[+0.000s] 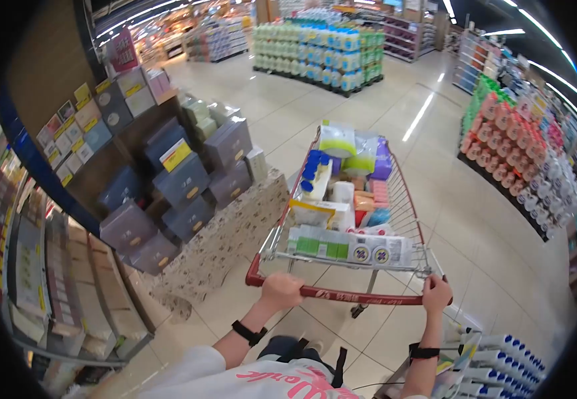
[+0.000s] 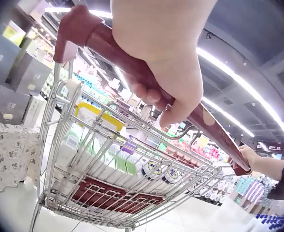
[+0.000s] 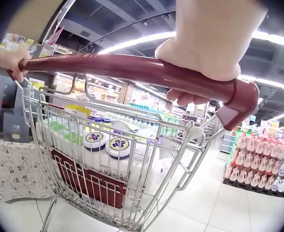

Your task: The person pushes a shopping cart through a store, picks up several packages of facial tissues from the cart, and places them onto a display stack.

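Shopping cart (image 1: 405, 203) on the tiled floor (image 1: 428, 149), right of dark boxes (image 1: 185, 183) — left hand (image 1: 283, 291) curled round its red handle (image 1: 361, 298), white lettering (image 1: 338, 295) too small to read, right hand (image 1: 437, 294) gripping the right end — then pink bottles (image 1: 500, 139).

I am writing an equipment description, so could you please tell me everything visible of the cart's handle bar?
The handle bar is glossy dark red, apparently plastic, rounded, with bulky angled end pieces and pale markings along its middle, too small to read surely. It runs across the near end of the wire cart, joined at both ends. The left grip and right grip curl round it, toward its ends.
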Demonstrator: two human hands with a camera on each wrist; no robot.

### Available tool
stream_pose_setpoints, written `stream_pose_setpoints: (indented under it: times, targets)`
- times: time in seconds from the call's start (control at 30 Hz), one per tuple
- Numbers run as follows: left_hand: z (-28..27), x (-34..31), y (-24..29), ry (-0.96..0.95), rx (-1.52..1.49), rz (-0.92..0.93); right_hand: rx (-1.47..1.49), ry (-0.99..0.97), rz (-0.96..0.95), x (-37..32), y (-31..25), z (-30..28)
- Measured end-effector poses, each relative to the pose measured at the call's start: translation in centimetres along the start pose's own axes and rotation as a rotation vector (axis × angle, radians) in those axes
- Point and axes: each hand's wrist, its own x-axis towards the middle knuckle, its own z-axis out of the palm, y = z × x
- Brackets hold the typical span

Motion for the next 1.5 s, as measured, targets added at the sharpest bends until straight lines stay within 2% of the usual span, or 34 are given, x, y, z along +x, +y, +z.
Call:
stream_pose_setpoints:
  times: [0.07,0.27,0.37,0.4,0.43,0.47,0.5,0.53,0.6,0.7,0.83,0.97,1.07,1.17,1.2,1.27,1.33,1.5]
  targets:
    - [0.9,2.4,0.6,0.038,-0.001,-0.010,0.096,0.018,0.061,3.4,1.9,1.3]
    - [3.4,11.2,1.7,-0.026,0.017,-0.128,0.157,0.091,-0.010,14.0,6.2,5.7]
    - [4.4,15.6,2.3,-0.187,-0.030,-0.201,0.194,0.095,-0.018,18.8,7.8,8.0]
    - [4.4,17.5,2.4,-0.256,-0.047,-0.240,0.236,0.113,0.038,20.4,8.3,8.8]
    - [4.5,19.3,1.7,-0.247,-0.031,-0.237,0.277,0.134,0.104,21.9,8.0,9.8]
    - [4.6,21.0,1.5,-0.341,-0.071,-0.247,0.290,0.137,0.110,23.2,8.3,11.2]
    - [4.7,22.4,1.3,-0.440,-0.122,-0.263,0.230,0.163,0.096,24.6,8.4,12.2]
    - [4.8,23.5,1.0,-0.439,-0.132,-0.274,0.161,0.183,0.068,26.1,8.9,12.6]
    - [5.7,27.3,-0.6,-0.578,-0.253,-0.245,0.143,0.154,0.055,29.8,9.7,14.0]
    - [7.4,31.7,-2.5,-0.627,-0.279,-0.220,0.123,0.206,-0.046,34.3,10.2,16.1]
    - [8.6,37.4,-2.6,-0.578,-0.180,-0.267,0.251,0.149,-0.021,41.4,11.5,19.0]
    - [11.1,41.7,-3.7,-0.473,-0.146,-0.308,0.233,0.122,-0.080,48.0,12.7,22.5]
    - [11.6,45.7,-3.7,-0.432,-0.085,-0.327,0.131,0.038,-0.141,53.4,13.1,24.1]
    - [12.7,50.0,-4.6,-0.489,-0.105,-0.371,-0.003,-0.334,0.009,59.7,11.4,24.6]
    - [13.8,51.0,-4.7,-0.480,-0.101,-0.380,0.004,-0.331,-0.003,61.3,12.3,25.6]
    - [15.5,53.2,-5.1,-0.477,-0.085,-0.423,-0.104,-0.433,-0.145,64.8,13.6,28.1]
    - [15.9,55.6,-5.1,-0.474,-0.069,-0.466,-0.077,-0.486,-0.128,68.1,13.4,29.1]
    - [17.5,60.1,-5.8,-0.456,-0.038,-0.567,-0.154,-0.605,-0.247,74.8,13.8,33.6]
